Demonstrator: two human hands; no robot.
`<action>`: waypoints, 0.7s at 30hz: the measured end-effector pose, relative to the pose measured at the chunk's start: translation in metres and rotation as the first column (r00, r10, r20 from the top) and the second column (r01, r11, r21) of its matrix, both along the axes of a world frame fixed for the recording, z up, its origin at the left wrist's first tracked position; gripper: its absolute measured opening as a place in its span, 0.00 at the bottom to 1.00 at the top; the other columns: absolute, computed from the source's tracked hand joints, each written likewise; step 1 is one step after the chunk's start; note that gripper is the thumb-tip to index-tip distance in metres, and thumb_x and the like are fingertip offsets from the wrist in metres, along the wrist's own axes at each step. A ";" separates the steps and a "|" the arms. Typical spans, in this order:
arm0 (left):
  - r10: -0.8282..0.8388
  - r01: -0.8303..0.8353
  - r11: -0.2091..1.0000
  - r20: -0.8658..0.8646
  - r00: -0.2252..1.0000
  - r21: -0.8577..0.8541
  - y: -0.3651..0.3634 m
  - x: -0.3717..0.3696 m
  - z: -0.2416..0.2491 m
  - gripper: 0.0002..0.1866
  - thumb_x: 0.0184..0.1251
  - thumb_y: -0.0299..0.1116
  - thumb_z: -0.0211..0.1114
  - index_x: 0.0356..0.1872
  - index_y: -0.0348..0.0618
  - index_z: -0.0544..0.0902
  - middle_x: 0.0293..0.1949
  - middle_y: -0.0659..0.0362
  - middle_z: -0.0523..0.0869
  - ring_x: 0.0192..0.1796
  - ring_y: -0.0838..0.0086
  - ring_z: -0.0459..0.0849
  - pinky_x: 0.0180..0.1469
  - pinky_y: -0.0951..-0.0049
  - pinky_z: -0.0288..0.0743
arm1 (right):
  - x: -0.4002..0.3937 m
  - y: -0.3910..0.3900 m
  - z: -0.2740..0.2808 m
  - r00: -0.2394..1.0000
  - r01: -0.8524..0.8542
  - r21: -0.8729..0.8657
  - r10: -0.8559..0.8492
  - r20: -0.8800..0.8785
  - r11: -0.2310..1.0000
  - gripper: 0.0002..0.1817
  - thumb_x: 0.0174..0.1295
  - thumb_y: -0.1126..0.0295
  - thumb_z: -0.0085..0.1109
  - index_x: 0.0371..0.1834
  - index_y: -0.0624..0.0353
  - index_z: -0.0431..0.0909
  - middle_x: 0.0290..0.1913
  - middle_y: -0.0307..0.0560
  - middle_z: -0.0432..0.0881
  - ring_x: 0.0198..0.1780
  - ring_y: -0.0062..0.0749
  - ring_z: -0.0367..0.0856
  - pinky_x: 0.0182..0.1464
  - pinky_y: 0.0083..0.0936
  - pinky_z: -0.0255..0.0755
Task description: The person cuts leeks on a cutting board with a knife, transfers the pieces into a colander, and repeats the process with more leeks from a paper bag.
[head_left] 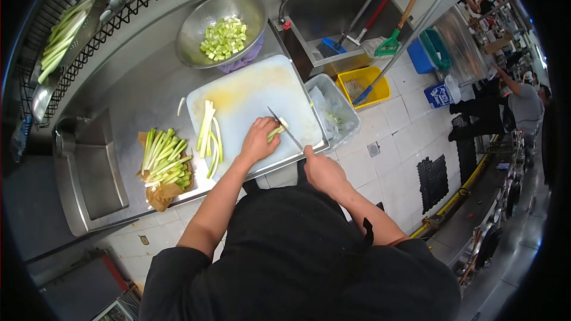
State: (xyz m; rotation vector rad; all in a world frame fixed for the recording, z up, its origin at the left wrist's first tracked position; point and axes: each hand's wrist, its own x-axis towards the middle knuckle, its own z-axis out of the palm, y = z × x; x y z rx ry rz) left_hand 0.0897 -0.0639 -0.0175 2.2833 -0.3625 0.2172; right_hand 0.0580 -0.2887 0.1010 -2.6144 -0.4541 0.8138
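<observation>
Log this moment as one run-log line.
left hand: pins green stalk pieces on cutting board | right hand: grips knife, blade at pieces | colander: holds cut chunks | uncut stalks: piled left of board

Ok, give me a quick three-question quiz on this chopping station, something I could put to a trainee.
1. True or false: the right hand holds the knife over the white cutting board.
2. Where are the cut green pieces collected?
A. in the metal colander
B. in the yellow bin
C. in the sink
3. Fill in: the left hand pins down a pale green ____ at the blade.

Key
1. True.
2. A; the cut pieces lie in the colander behind the board.
3. Stalk; more uncut stalks lie on the board to its left.
</observation>
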 end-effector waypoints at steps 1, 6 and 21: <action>0.001 -0.001 1.000 -0.002 1.000 -0.002 0.000 -0.001 0.001 0.14 0.56 0.29 0.68 0.45 0.38 0.84 0.49 0.51 0.83 0.54 0.53 0.79 0.60 0.59 0.75 | -0.004 0.000 0.002 1.000 -0.004 -0.023 0.004 -0.015 1.000 0.14 0.66 0.76 0.47 0.53 0.67 0.67 0.34 0.68 0.86 0.40 0.66 0.86 0.43 0.58 0.78; 0.011 -0.012 1.000 -0.035 0.999 -0.024 0.000 -0.002 -0.003 0.14 0.57 0.27 0.69 0.45 0.37 0.84 0.50 0.50 0.84 0.55 0.52 0.80 0.60 0.58 0.76 | -0.002 0.003 0.012 0.997 -0.026 -0.077 0.020 -0.080 0.997 0.12 0.66 0.78 0.45 0.52 0.66 0.67 0.36 0.69 0.86 0.42 0.66 0.86 0.44 0.58 0.78; 0.073 -0.075 0.997 -0.076 0.994 -0.019 0.012 -0.006 0.012 0.19 0.56 0.30 0.73 0.49 0.38 0.82 0.52 0.50 0.83 0.58 0.52 0.79 0.62 0.57 0.74 | 0.042 0.018 -0.037 0.973 0.112 0.142 -0.138 0.187 0.984 0.12 0.69 0.72 0.48 0.52 0.65 0.64 0.34 0.69 0.85 0.37 0.70 0.85 0.41 0.61 0.76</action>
